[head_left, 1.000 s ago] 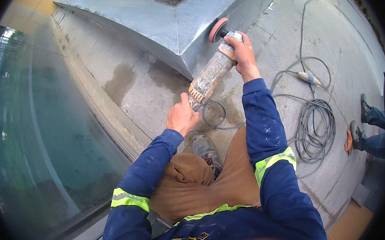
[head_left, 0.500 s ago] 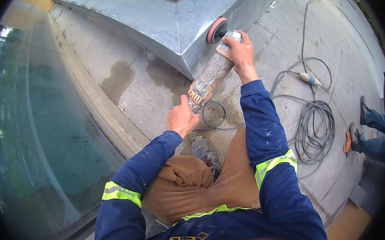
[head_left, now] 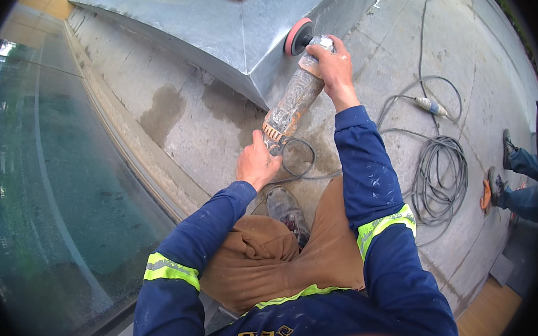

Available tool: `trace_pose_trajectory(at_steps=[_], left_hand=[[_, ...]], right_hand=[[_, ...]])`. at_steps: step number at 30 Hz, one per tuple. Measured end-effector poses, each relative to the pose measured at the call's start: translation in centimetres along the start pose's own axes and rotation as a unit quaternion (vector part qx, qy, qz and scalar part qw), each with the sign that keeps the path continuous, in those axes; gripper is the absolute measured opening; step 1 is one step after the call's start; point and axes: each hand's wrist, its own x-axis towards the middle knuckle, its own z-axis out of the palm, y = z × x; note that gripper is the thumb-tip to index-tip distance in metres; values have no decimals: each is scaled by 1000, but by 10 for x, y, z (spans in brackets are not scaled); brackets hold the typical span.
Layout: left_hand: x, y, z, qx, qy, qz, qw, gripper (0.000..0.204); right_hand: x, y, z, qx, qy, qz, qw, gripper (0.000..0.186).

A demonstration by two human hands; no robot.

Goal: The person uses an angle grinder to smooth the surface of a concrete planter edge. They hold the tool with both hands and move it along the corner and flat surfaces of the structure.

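Both my hands hold an angle polisher (head_left: 291, 106) with a worn grey and orange body, slanted up to the right. My left hand (head_left: 258, 162) is closed round its rear end, by the orange vents. My right hand (head_left: 335, 68) wraps the head end, just behind the disc. The red and black polishing pad (head_left: 298, 37) rests against the side face of a grey stone planter (head_left: 206, 32), right of its corner. Dark damp patches mark the paving below that corner. From the tool's rear a cable (head_left: 312, 158) loops down onto the ground.
Right of me lie a coiled grey cable (head_left: 439, 178) and a cable connector (head_left: 431, 106). Another person's shoes (head_left: 497, 187) stand at the far right, near an orange item (head_left: 485, 195). A glass pane (head_left: 70, 182) runs along my left. My shoe (head_left: 286, 213) is below the tool.
The polishing pad has shifted slightly left and up along the planter's side face, and my right hand has moved with it. My left hand has gone slightly to the right. Both grips are unchanged.
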Motion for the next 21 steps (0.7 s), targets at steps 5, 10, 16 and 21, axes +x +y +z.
trace_pose_trajectory(at_steps=[5, 10, 16, 21], left_hand=[[-3, -1, 6, 16, -14, -14, 1000, 51], [1, -3, 5, -9, -1, -8, 1000, 52], [2, -2, 4, -15, 12, -17, 1000, 52], [-4, -1, 4, -14, 6, -12, 1000, 51]], right_hand=[[-2, 6, 0, -103, 21, 5, 994, 67], [0, 6, 0, -82, 16, 2, 997, 66], [-2, 1, 0, -71, 11, -18, 997, 65], [-9, 0, 3, -126, 19, -2, 992, 64]])
